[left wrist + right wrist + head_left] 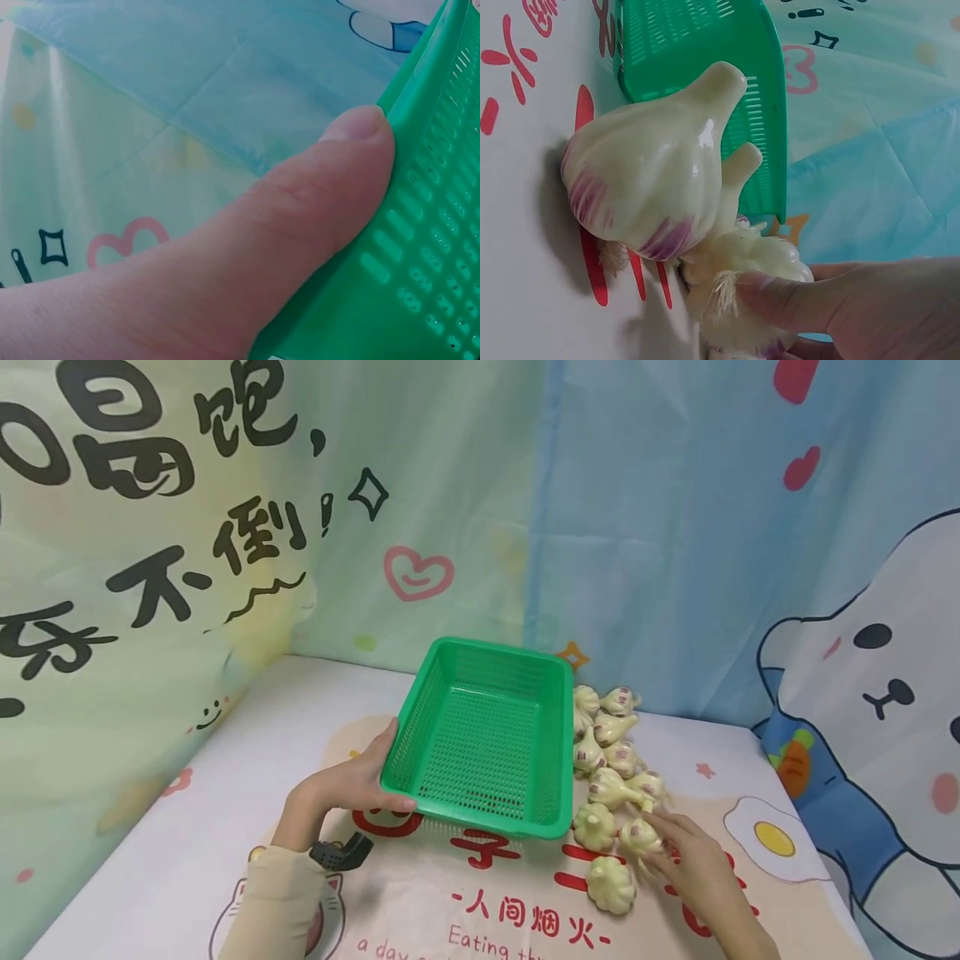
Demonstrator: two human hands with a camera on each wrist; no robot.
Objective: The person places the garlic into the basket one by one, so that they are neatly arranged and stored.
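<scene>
My left hand point(352, 783) holds a green plastic basket point(487, 827) by its left side and near corner. In the left wrist view, the thumb point(330, 172) lies along the basket's slotted wall point(420, 172), its tip at the rim; the other fingers are hidden. My right hand point(697, 868) is at the near right of the basket, pinching a garlic bulb point(639, 838) between thumb and fingers. The right wrist view shows the thumb beside that bulb's root tuft point(726, 296). Close by sits another garlic bulb point(645, 180) with purple streaks, its stem toward the basket.
Several more garlic bulbs point(615, 727) lie in a row along the basket's right side. The nearest garlic bulb point(611, 885) stands apart at the front. A printed cloth point(540, 893) covers the table, with patterned curtains point(637, 527) behind it.
</scene>
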